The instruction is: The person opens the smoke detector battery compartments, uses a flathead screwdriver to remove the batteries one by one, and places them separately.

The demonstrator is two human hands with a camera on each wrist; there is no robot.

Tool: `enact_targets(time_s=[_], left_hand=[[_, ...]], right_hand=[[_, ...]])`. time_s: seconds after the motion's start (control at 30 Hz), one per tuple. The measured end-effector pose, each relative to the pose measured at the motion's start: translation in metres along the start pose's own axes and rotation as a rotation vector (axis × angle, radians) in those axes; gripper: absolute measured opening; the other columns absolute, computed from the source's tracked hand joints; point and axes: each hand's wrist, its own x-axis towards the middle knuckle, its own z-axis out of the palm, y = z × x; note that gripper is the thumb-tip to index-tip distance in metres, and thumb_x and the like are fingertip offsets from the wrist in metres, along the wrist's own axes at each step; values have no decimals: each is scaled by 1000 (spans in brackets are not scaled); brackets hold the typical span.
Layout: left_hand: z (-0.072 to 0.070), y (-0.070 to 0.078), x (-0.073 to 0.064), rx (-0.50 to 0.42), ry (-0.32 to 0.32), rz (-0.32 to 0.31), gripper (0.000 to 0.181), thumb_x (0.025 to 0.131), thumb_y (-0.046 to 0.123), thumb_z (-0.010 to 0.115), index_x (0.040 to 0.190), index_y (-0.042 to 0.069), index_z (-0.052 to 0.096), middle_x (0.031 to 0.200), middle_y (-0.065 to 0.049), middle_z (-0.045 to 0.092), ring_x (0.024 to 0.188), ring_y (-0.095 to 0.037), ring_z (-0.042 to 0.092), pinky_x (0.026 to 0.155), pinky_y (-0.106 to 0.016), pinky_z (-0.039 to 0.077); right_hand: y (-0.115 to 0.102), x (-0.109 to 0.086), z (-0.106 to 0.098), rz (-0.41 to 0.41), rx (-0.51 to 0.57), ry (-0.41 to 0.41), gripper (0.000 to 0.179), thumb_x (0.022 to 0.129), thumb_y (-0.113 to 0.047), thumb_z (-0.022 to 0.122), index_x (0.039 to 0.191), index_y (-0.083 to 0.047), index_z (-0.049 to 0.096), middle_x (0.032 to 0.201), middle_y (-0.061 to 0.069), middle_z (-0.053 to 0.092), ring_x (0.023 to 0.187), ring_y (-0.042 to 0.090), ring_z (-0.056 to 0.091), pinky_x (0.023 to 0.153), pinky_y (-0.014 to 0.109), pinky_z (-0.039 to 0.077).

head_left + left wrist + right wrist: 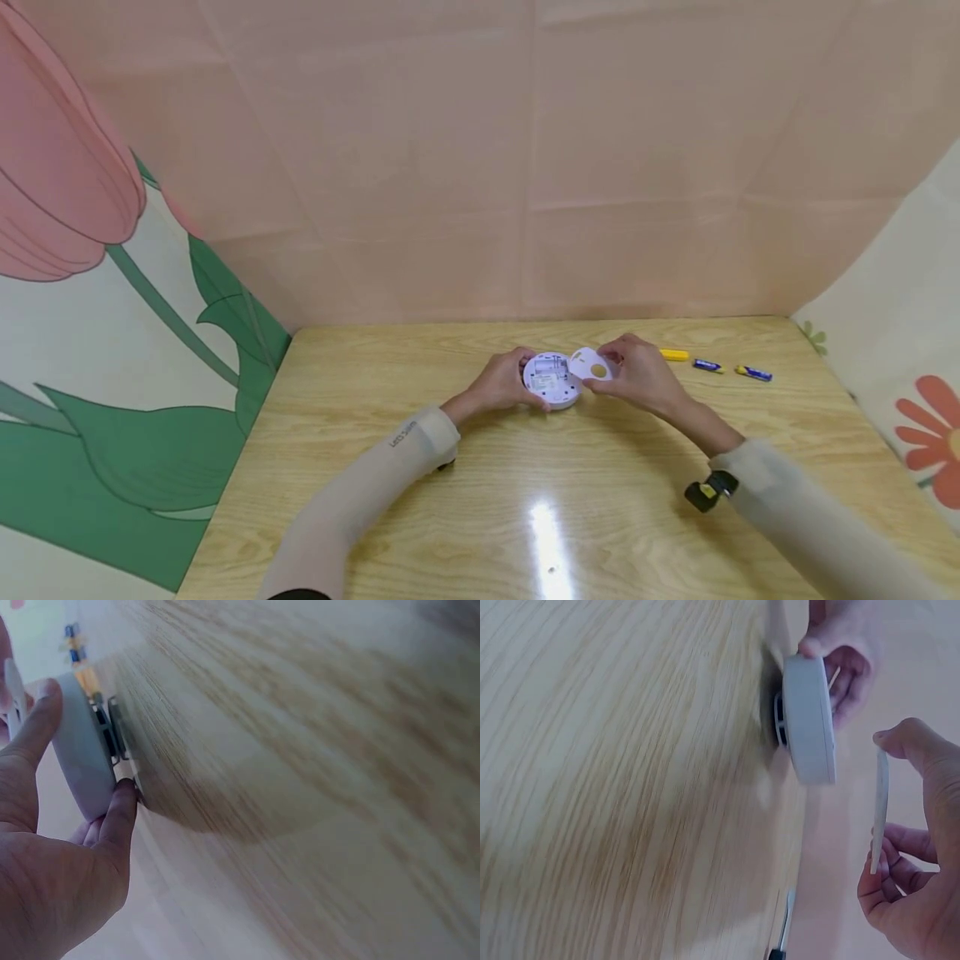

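Note:
My left hand [501,381] grips a round white device [555,400], shaped like a smoke alarm, by its left edge. Its open back faces up, showing a battery compartment [551,367] and a printed label. In the left wrist view, thumb and fingers span the rim of the device [81,754], and a dark vented part [105,727] points down at the table. A thin white cover [583,363] with a gold round patch is pinched by my right hand [637,375]. That cover [881,810] stands on edge, apart from the device, in the right wrist view.
Two blue batteries [708,366] lie on the wooden table [450,517], right of my right hand. Beside them is a yellow handle [674,355]; a screwdriver shaft [786,922] shows in the right wrist view. A pink cloth backdrop [420,208] rises behind the table.

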Motion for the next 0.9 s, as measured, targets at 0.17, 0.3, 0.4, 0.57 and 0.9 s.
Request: enact_targets(time_s=[0.17, 0.3, 0.4, 0.57, 0.9], left_hand=[[1, 0, 0, 3, 5, 2, 92, 66, 29, 104, 142, 5, 58, 130, -8, 70, 112, -15, 64, 100, -25, 52], [1, 0, 1, 18, 9, 7, 91, 66, 29, 104, 141, 5, 59, 130, -8, 70, 111, -15, 65, 98, -25, 52], [1, 1, 0, 26, 14, 8, 92, 66, 29, 104, 142, 5, 58, 131, -8, 70, 113, -16, 65, 100, -25, 52], [1, 1, 0, 35, 21, 10, 93, 65, 30, 105, 142, 5, 58, 133, -9, 70, 115, -17, 65, 101, -27, 52], [3, -2, 2, 15, 26, 27, 92, 65, 28, 105, 140, 4, 59, 130, -10, 71, 109, -17, 66, 91, -23, 53]], right_hand=[[-8, 5, 10, -8, 6, 10, 57, 72, -33, 99, 108, 6, 78, 95, 14, 70, 82, 24, 61, 71, 35, 51], [-14, 9, 16, -8, -1, 8, 58, 71, -35, 99, 108, 5, 78, 95, 13, 70, 82, 24, 61, 72, 36, 52], [-18, 11, 21, -11, 0, 10, 59, 71, -36, 99, 108, 6, 78, 95, 14, 70, 82, 23, 61, 71, 35, 52], [-26, 13, 27, 1, -5, 41, 59, 71, -37, 99, 106, 5, 78, 93, 13, 70, 80, 24, 61, 69, 34, 51], [-37, 19, 39, 38, -9, 70, 56, 72, -38, 98, 100, 6, 78, 93, 18, 72, 79, 27, 65, 65, 38, 54]])
